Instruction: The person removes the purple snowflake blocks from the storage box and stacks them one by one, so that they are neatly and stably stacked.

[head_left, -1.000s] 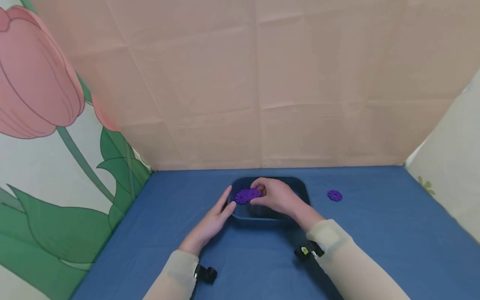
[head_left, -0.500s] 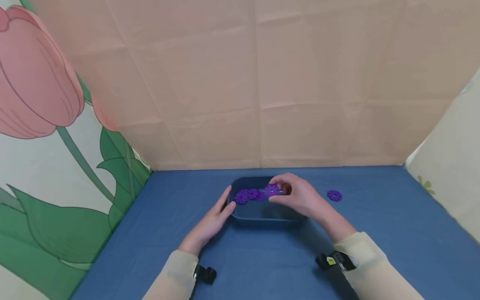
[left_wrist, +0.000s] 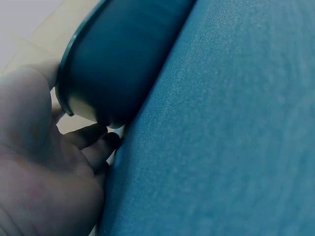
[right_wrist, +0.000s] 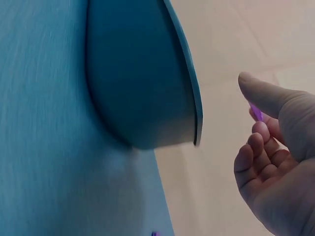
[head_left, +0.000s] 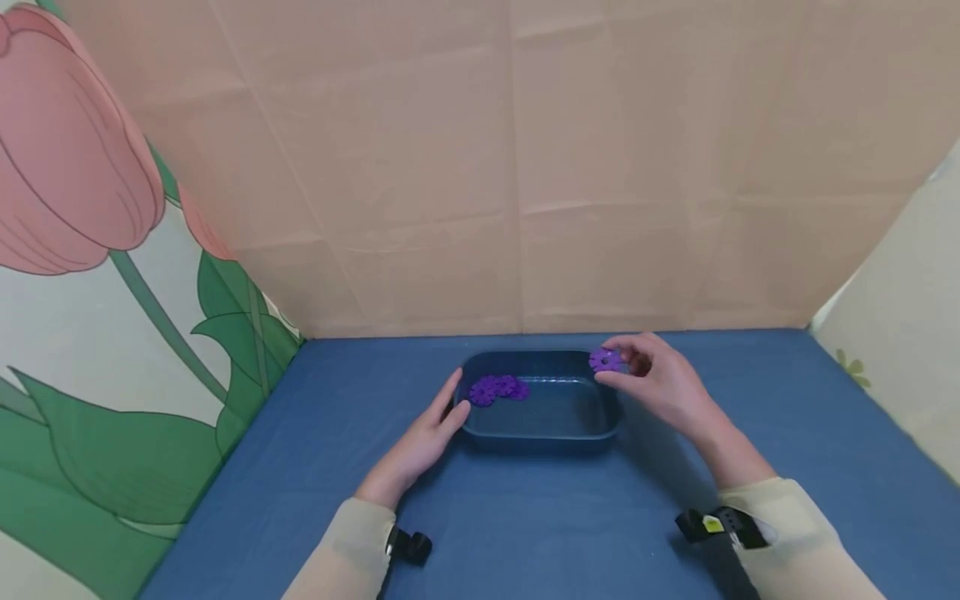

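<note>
Right hand (head_left: pixel 667 387) now farther right, purple disc (head_left: pixel 602 360) in its pinch; left hand (head_left: pixel 417 446), apparently loose-fingered, against blue tray (head_left: pixel 540 445).

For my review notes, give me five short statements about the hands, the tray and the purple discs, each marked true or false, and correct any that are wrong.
1. The right hand pinches a purple disc. True.
2. The left hand holds a disc too. False: it rests against the left end of the tray.
3. The discs in the tray lie toward its left end. True.
4. The pinched disc lies on the tray's bottom. False: it is held up by the tray's right end.
5. Both sleeves are black. False: they are pale cream.
</note>
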{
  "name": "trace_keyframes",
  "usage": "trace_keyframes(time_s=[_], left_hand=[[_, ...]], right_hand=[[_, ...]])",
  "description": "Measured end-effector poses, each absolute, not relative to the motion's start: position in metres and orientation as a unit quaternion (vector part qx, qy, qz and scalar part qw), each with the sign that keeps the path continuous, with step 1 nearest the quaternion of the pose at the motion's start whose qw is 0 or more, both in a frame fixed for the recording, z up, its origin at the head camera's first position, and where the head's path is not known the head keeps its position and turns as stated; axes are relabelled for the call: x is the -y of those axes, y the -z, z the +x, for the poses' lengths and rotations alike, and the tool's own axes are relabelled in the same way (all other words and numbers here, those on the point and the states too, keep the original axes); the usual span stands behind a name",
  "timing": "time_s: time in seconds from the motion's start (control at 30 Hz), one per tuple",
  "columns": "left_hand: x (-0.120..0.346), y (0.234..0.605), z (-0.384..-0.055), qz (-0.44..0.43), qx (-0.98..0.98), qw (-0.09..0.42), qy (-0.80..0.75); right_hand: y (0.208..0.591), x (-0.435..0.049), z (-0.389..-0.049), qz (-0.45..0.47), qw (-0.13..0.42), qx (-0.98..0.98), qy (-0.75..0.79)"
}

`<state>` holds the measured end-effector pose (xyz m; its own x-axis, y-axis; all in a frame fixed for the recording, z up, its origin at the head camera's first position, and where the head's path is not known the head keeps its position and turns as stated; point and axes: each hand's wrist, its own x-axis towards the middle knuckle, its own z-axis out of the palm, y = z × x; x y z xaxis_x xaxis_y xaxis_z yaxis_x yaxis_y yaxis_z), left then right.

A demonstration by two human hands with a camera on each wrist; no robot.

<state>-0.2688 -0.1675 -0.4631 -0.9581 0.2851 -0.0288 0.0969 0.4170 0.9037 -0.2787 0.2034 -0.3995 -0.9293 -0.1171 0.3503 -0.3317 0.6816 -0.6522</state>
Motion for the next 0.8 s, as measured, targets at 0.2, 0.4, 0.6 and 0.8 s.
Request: trace_keyframes(time_s=[0.2, 0.4, 0.6, 0.8], left_hand=[[0.168, 0.464, -0.269, 0.115, -0.836, 0.087, -0.529], [0.168, 0.464, -0.269, 0.116, -0.832, 0.092, -0.534], [0.168, 0.465, -0.27, 0.117, -0.835, 0.089, -0.531], [0.168, 0.465, -0.27, 0.116, -0.832, 0.088, -0.534]], right_hand=[[0.405, -0.226, -0.281, 0.099, 0.15, 0.905, -0.386], [0.414, -0.248, -0.287, 0.068, 0.14, 0.908, -0.389], [0.425, -0.269, -0.294, 0.056, 0.128, 0.914, -0.382], [0.436, -0.285, -0.299, 0.049, 0.124, 0.921, -0.365]])
